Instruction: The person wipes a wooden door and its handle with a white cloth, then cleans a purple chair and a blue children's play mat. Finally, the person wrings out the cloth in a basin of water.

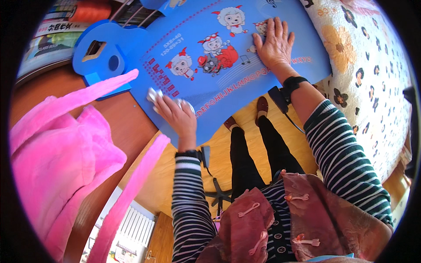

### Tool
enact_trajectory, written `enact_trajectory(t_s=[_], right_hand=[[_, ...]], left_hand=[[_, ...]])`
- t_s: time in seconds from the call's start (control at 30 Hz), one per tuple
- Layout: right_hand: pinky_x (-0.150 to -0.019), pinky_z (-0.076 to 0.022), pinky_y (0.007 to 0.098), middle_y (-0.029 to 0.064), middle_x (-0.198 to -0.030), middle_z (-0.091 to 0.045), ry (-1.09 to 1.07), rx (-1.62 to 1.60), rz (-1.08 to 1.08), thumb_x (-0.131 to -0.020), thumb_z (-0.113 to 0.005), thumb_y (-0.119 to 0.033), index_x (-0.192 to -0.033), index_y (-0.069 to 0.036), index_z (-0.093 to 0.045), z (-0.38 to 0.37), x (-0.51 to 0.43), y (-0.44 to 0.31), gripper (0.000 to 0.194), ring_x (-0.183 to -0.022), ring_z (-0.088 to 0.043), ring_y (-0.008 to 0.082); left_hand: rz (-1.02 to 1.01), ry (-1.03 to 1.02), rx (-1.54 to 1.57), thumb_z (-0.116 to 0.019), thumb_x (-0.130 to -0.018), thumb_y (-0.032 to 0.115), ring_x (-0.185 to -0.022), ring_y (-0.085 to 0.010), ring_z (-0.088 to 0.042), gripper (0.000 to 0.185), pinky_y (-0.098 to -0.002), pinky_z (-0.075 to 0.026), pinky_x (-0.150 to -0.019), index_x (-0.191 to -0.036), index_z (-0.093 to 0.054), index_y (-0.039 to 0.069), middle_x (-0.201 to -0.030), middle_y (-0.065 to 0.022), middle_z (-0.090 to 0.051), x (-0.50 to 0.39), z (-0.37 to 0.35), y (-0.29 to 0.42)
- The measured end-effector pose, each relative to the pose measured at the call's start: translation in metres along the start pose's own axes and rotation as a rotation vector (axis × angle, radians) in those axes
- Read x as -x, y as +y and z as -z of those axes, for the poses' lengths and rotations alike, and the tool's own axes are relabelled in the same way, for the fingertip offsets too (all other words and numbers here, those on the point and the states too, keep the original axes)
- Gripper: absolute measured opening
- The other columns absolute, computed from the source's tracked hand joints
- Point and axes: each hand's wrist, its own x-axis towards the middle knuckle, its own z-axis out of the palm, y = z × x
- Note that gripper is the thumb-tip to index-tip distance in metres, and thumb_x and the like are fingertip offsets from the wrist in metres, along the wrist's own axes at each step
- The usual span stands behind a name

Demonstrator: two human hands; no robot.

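A blue children's desk top (131,106) printed with cartoon sheep, a wolf, letters and sums slopes in front of me. My left hand (177,116) presses a crumpled white cloth (154,95) against its lower left part. Some of the cloth pokes out on both sides of the fingers, and the rest is hidden under the palm; hand and cloth look slightly blurred. Towards the upper right, my right hand (275,44) lies flat on the printed surface with nothing in it. Its fingers are slightly spread and partly cover one small cartoon figure.
Pink plush fabric (65,154) with long straps drapes over a brown wooden surface (131,121) at the left. Beyond it are a blue shaped panel (102,49) and shelved books (56,42). A flower-patterned white cover (368,65) borders the desk on the right. A chair base (217,194) stands below.
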Motion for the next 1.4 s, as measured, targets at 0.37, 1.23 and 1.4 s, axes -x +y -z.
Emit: enact_trajectory(t_s=[0.37,1.23,1.4], right_hand=[[-0.112,-0.0128,0.0543,0.0133,-0.149,-0.032,0.017,0.014,0.009,-0.089,-0.045,-0.053,-0.141,-0.008,-0.037,0.001,0.002,-0.003,0.069,-0.140,-0.022,0.0345],[-0.112,-0.0125,0.0544,0.0136,-0.148,-0.033,0.035,0.003,0.022,-0.089,-0.046,-0.053,-0.141,-0.008,-0.037,0.001,0.002,-0.002,0.069,-0.140,-0.023,0.0344],[-0.112,-0.0135,0.0542,0.0143,-0.148,-0.033,0.039,0.013,0.025,-0.089,-0.047,-0.053,-0.140,-0.007,-0.038,-0.001,0.001,-0.001,0.069,-0.139,-0.023,0.0349]], left_hand=[[-0.350,-0.221,0.257,-0.054,-0.084,0.025,-0.137,-0.0397,-0.027,0.063,-0.0556,-0.017,-0.113,-0.134,-0.037,-0.008,-0.144,-0.0249,-0.032,-0.008,-0.024,0.118],[-0.078,-0.124,0.104,-0.058,-0.085,0.024,-0.139,-0.0459,-0.016,0.071,-0.0578,-0.010,-0.113,-0.138,-0.026,-0.010,-0.148,-0.0293,-0.019,-0.038,-0.041,0.127],[-0.248,-0.218,0.188,-0.056,-0.086,0.025,-0.138,-0.0442,-0.019,0.068,-0.0549,-0.013,-0.114,-0.137,-0.027,-0.010,-0.147,-0.0272,-0.023,-0.022,-0.031,0.106]])
